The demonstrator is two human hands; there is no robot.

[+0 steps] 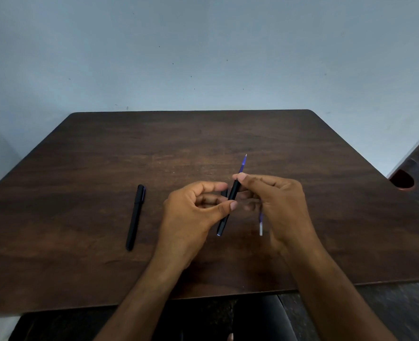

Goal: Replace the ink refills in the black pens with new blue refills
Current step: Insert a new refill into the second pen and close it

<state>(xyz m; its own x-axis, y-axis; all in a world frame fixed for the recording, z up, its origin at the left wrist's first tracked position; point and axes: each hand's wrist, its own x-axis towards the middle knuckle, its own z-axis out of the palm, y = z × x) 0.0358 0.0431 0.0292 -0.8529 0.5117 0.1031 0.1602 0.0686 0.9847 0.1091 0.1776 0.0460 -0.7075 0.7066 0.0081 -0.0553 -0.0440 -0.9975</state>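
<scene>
Both hands hold one black pen barrel (228, 207) above the middle of the dark wooden table (105, 156). My left hand (191, 217) pinches its lower half with thumb and fingers. My right hand (277, 205) grips its upper end. A blue refill (243, 164) sticks out of the barrel's top, tip pointing up and away. Another refill (260, 223), blue with a clear white end, lies under my right hand, partly hidden. A second black pen (135, 216), capped, lies on the table to the left. A small black piece (224, 193) shows between my hands.
A pale blue wall rises behind the table. At the right edge stands a dark piece of furniture with a reddish rounded part (403, 182). The table's near edge runs just above my forearms, with a dark seat (252, 316) below.
</scene>
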